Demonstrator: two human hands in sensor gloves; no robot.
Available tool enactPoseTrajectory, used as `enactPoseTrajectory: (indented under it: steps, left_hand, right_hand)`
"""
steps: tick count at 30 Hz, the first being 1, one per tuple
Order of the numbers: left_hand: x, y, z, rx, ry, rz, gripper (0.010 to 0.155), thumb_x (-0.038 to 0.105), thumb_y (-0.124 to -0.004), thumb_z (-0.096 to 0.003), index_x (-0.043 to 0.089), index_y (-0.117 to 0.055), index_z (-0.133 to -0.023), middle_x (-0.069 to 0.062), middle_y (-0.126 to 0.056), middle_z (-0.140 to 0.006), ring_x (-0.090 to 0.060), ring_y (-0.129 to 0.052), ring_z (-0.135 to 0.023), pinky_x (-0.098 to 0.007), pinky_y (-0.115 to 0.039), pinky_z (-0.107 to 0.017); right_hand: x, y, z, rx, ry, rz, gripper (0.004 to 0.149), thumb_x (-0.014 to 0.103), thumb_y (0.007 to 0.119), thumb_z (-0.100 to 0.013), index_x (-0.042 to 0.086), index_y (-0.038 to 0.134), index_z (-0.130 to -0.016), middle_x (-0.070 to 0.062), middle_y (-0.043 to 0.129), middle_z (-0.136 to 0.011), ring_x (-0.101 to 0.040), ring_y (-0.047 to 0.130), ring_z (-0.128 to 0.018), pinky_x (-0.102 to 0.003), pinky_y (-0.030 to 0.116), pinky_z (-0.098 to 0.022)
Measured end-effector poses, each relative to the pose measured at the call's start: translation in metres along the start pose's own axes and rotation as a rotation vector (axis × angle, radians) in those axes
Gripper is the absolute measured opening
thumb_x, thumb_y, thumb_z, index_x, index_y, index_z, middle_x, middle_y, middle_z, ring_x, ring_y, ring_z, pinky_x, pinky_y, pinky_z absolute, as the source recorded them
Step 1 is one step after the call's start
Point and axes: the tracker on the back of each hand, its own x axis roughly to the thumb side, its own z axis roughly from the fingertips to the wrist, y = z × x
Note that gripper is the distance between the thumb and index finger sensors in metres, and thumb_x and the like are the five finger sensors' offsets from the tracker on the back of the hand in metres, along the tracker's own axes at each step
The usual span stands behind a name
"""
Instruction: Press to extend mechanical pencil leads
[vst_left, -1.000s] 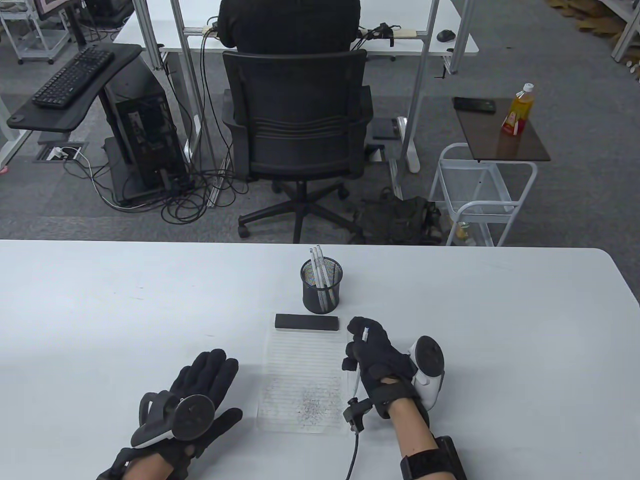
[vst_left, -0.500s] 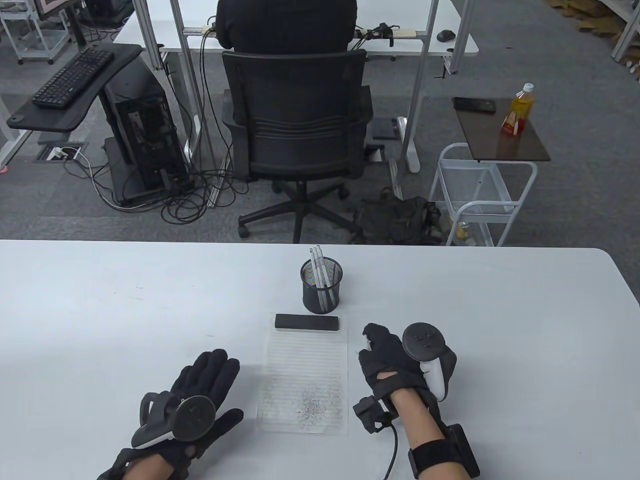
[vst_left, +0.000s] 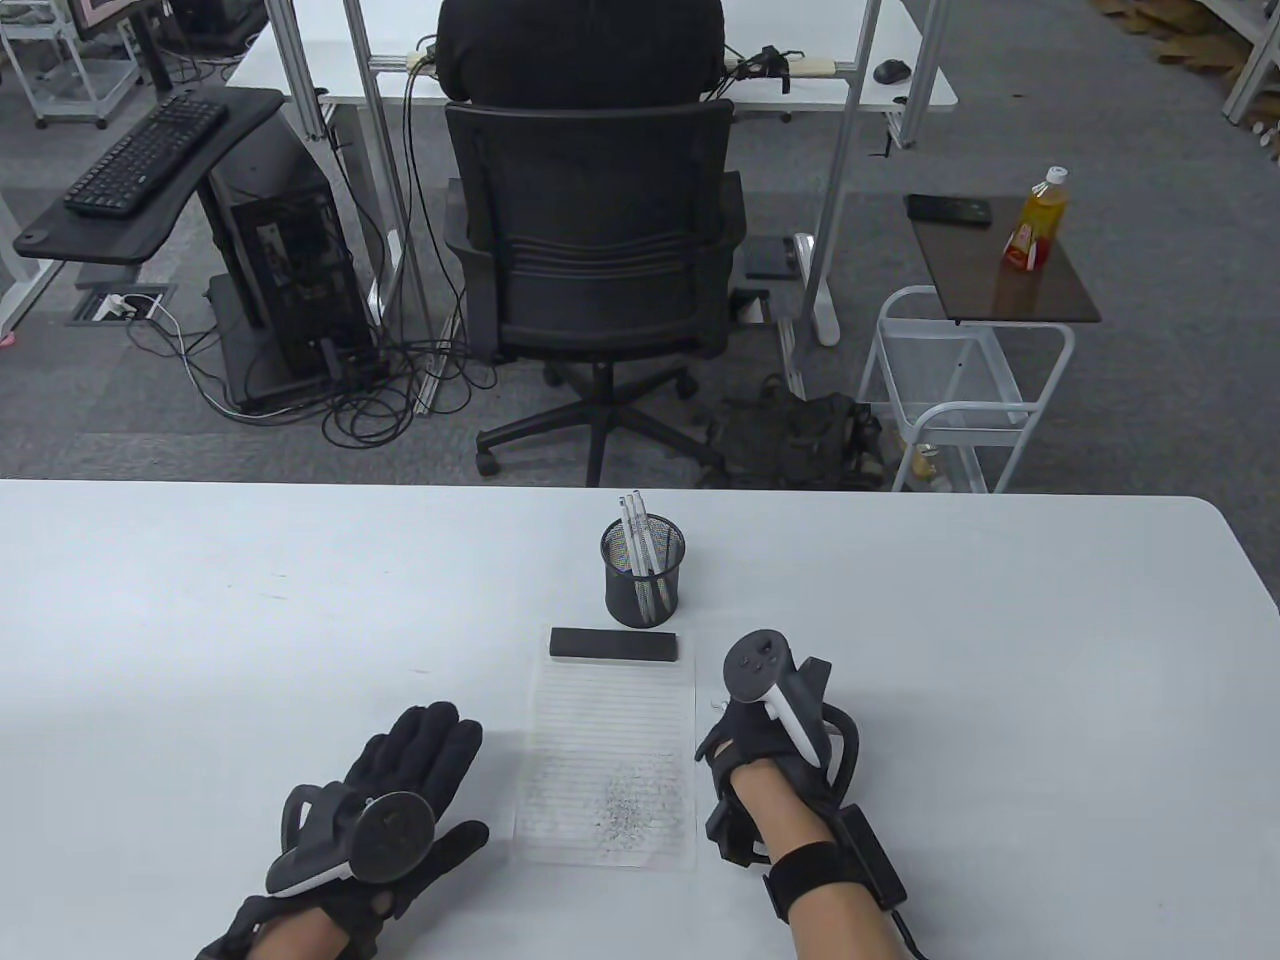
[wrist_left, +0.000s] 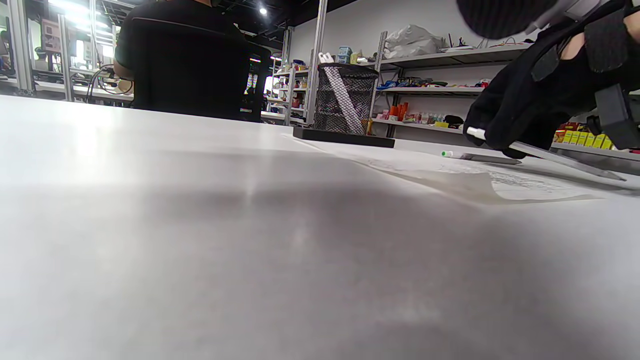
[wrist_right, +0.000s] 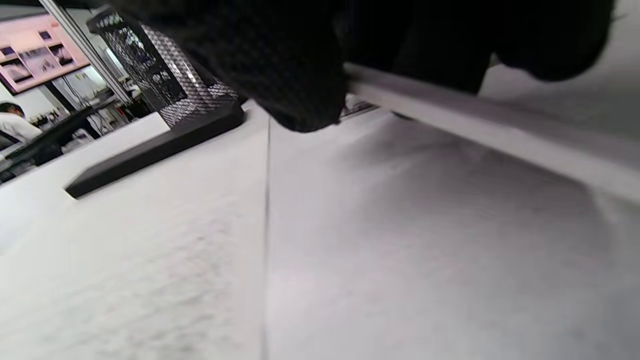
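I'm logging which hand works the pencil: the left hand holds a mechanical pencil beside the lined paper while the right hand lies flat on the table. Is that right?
No, the hands are swapped. The right hand holds the mechanical pencil beside the lined paper, while the left hand lies flat on the table. The table view shows both hands; the left wrist view shows the pencil in the right hand.

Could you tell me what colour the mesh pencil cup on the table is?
Black: the mesh pencil cup shows best in the table view.
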Motion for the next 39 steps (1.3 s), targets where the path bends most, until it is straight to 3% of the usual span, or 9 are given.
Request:
enactPoseTrajectory:
  steps: [13,32,36,39]
  left_hand:
    - [-0.001,0.0,0.0,0.002,0.0,0.001,0.09,0.064,-0.067,-0.0444,0.023,-0.028,-0.114,-0.013,-0.028,-0.12,-0.046,-0.04,-0.111,-0.064,-0.047,-0.076]
    - [-0.001,0.0,0.0,-0.005,0.003,0.003,0.09,0.064,-0.067,-0.0445,0.023,-0.027,-0.114,-0.013,-0.028,-0.12,-0.046,-0.04,-0.111,-0.064,-0.046,-0.076]
    - [-0.001,0.001,0.0,-0.001,0.002,0.001,0.09,0.064,-0.067,-0.0444,0.023,-0.027,-0.114,-0.013,-0.028,-0.12,-0.046,-0.04,-0.111,-0.064,-0.046,-0.076]
    - [-0.002,0.001,0.0,0.002,0.005,0.007,0.09,0.064,-0.067,-0.0445,0.023,-0.027,-0.114,-0.013,-0.028,-0.12,-0.046,-0.04,-0.111,-0.064,-0.047,-0.076]
  right_hand:
    - [0.013,0.012,-0.007,-0.029,-0.036,0.142,0.049,0.023,0.104,-0.04,0.001,0.092,-0.081,-0.02,0.097,-0.066,-0.037,0.108,-0.043,-0.054,0.094,-0.034]
    - [0.01,0.014,-0.007,-0.076,-0.074,0.116,0.044,0.025,0.102,-0.041,0.001,0.095,-0.077,-0.018,0.101,-0.062,-0.035,0.109,-0.038,-0.052,0.095,-0.032]
    - [0.011,0.001,-0.004,-0.077,-0.073,0.123,0.05,0.037,0.101,-0.044,0.002,0.093,-0.08,-0.017,0.099,-0.063,-0.035,0.107,-0.04,-0.053,0.093,-0.033]
    - [0.013,-0.026,0.002,-0.128,-0.121,0.013,0.055,0.041,0.099,-0.045,0.003,0.091,-0.083,-0.017,0.096,-0.066,-0.036,0.104,-0.044,-0.054,0.09,-0.036]
